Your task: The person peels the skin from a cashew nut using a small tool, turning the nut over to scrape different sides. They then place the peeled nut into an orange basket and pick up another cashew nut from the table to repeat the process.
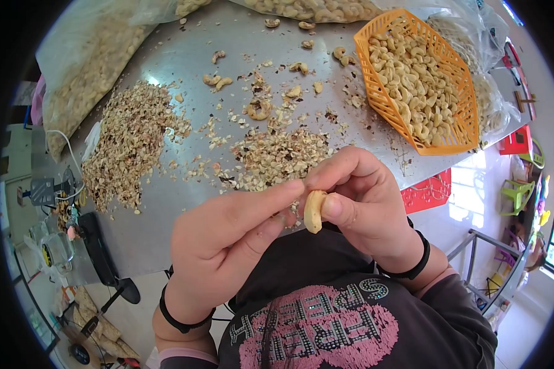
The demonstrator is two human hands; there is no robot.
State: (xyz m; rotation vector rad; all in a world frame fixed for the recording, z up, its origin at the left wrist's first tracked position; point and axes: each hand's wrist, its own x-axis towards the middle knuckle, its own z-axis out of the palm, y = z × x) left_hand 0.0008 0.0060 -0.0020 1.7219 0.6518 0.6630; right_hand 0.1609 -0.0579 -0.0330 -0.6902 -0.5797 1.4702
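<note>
Orange basket (449, 149) holds cashews (415, 86), while the right hand (372, 206) pinches 1 pale nut (314, 212).

Metal table (191, 49): near edge partly hidden by forearms and shirt (308, 258). Far edge: left bag (101, 74) and middle bag (317, 11) cut off by top of view. Far right corner: right bag (483, 80) partly hidden by basket (446, 149). Flake heap (277, 154), table middle: near side hidden behind hands. Left hand (228, 227): some fingertips hidden; contact with cashew (314, 212) unclear. Cashew: side under right hand's (366, 200) thumb hidden. Shirt: bottom cut off.
</note>
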